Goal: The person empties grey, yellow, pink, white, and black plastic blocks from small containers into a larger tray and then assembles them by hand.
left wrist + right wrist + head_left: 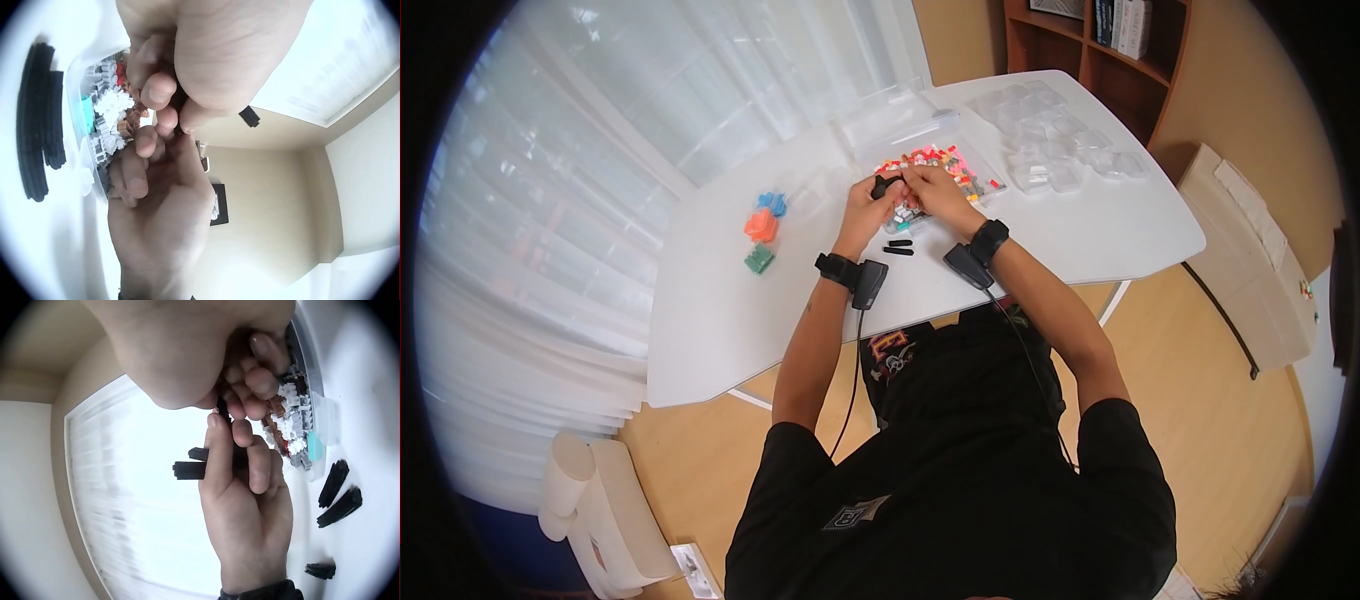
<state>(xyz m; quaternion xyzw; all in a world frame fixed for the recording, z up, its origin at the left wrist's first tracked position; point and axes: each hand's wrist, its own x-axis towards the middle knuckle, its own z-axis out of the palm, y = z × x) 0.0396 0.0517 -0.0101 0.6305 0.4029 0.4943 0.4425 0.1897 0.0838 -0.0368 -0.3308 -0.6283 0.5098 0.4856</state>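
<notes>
My left hand (863, 214) grips a small bundle of black building-block strips (189, 470), whose ends stick out past the thumb. The right hand (942, 194) meets it fingertip to fingertip, pinching a thin black piece (223, 410) at the junction. Fingers cover most of that piece. Both hands are over the near edge of a clear plastic box (76, 81) of small mixed-colour building blocks (945, 158). White blocks (289, 422) and a teal one (314, 445) show beside the fingers. Black strips (898, 251) lie on the table just below the hands.
Blue (771, 203), orange (761, 226) and green (759, 258) block clusters sit on the white table (710, 330) at left. Several clear containers (1050, 135) are grouped at back right. Each wrist wears a cabled camera (869, 284). A curtain (570, 200) hangs beyond the table.
</notes>
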